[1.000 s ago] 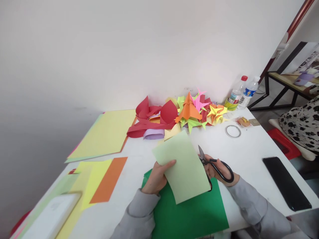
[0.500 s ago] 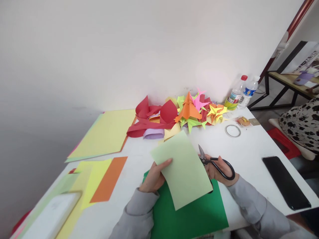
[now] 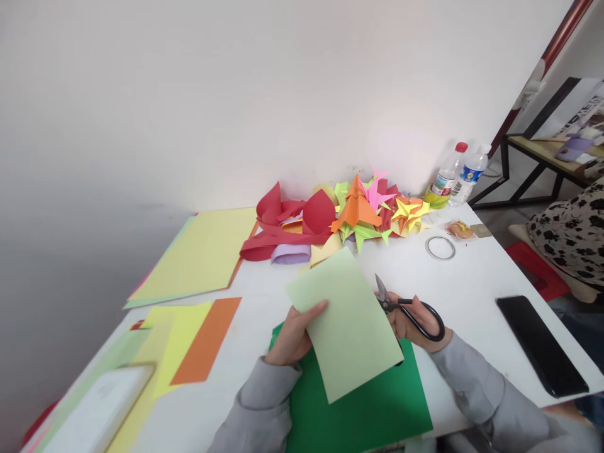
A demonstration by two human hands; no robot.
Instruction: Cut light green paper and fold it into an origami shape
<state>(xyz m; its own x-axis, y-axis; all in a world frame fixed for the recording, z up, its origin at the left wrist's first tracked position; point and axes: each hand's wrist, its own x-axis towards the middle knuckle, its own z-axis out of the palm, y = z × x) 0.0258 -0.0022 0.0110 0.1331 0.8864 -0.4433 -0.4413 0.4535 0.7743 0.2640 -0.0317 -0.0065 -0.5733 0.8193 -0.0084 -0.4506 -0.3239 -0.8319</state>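
White table (image 3: 472, 283), bare wall (image 3: 236, 94) behind; left hand (image 3: 295, 340) grip on pale-green sheet (image 3: 349, 321), right hand (image 3: 406, 324) grip on scissors (image 3: 401, 306).

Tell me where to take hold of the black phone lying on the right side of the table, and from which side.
Probably best: pinch the black phone across its narrow width, on its two long edges near the middle, coming down from above. It lies flat on the white table, so only the edges offer purchase, and nothing crowds either long side.
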